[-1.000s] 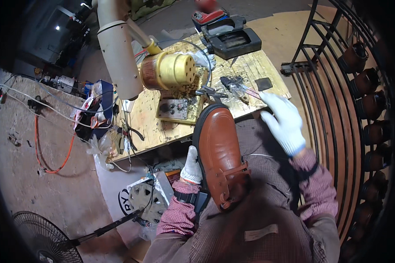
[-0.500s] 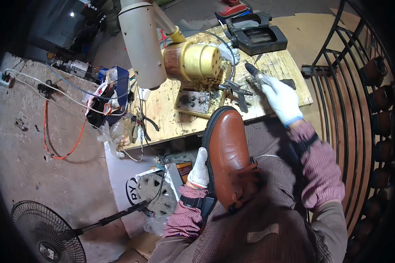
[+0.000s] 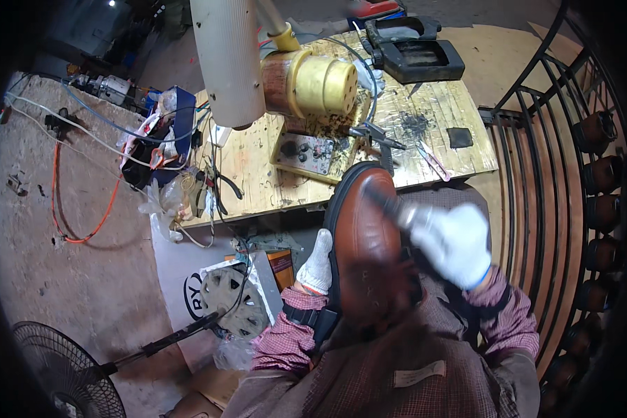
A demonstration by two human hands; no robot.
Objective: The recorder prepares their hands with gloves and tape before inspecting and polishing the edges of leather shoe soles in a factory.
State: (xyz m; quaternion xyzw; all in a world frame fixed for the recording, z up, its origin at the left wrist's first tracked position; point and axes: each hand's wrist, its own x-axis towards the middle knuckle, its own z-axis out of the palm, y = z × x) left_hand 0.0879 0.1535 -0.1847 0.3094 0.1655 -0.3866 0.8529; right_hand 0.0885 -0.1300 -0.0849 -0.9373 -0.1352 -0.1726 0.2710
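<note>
A brown leather lace-up shoe (image 3: 366,230) with a dark sole stands tilted over my lap, its toe toward the workbench. My left hand (image 3: 316,263), in a white glove, holds it at the left side along the sole; most of that hand's fingers are hidden behind the shoe. In my gloved right hand (image 3: 456,244) is a dark-tipped brush (image 3: 390,205), smeared by motion. Its tip is over the upper near the toe and appears to touch the leather. The laces are dark and blurred.
Ahead stands a wooden workbench (image 3: 258,188) with a yellow-ended machine (image 3: 320,85), a control box (image 3: 303,153), a black tray (image 3: 421,61), a box cutter (image 3: 433,161) and a dark square pad (image 3: 459,138). A metal rack (image 3: 536,230) with brown shoes is right; a fan (image 3: 66,369) lower left.
My right hand has moved from the bench down and toward me, bringing the brush onto the shoe's toe area. My left hand still holds the shoe.
</note>
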